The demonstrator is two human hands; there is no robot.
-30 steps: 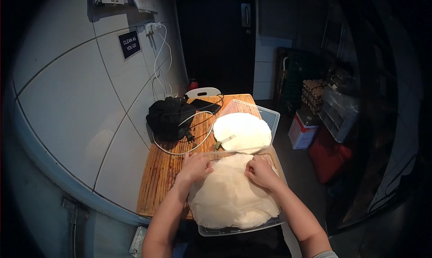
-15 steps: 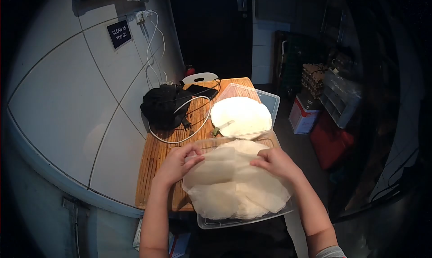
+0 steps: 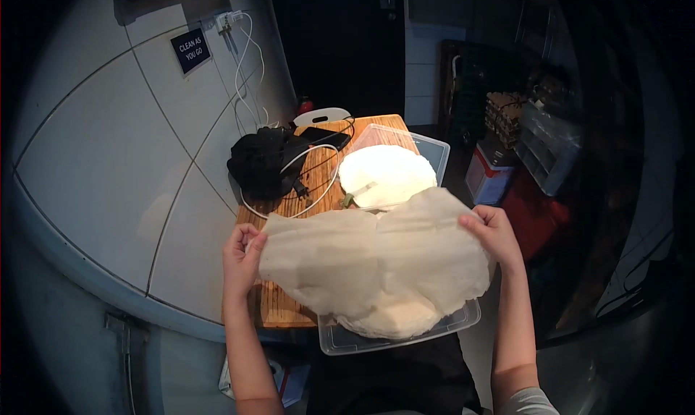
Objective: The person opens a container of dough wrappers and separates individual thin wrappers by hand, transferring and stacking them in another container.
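A thin, creased off-white sheet [image 3: 326, 248], whose material I cannot tell, is spread between my hands above a clear plastic container [image 3: 347, 342]. My left hand [image 3: 245, 252] pinches its left edge, while the fingers of my right hand [image 3: 489, 230] are closed on its upper right edge. Beneath it, the front of a pale stack of round thin sheets [image 3: 394, 317] shows inside the container; the rest is hidden. Just behind lies a second round white stack [image 3: 387, 172] in another clear container [image 3: 433, 154], with a small greenish piece [image 3: 349, 199] at its left side.
On the wooden table [image 3: 289, 306] sit a black bag [image 3: 264, 162], a looped white cable [image 3: 336, 172] and a dark flat device [image 3: 326, 138]. A tiled wall [image 3: 108, 162] borders the left. Boxes [image 3: 485, 172] and a grey rack [image 3: 546, 154] stand at right.
My hands have moved apart, left hand leftward and right hand rightward and up. The sheet, gathered over the near stack before, is now stretched wide and raised.
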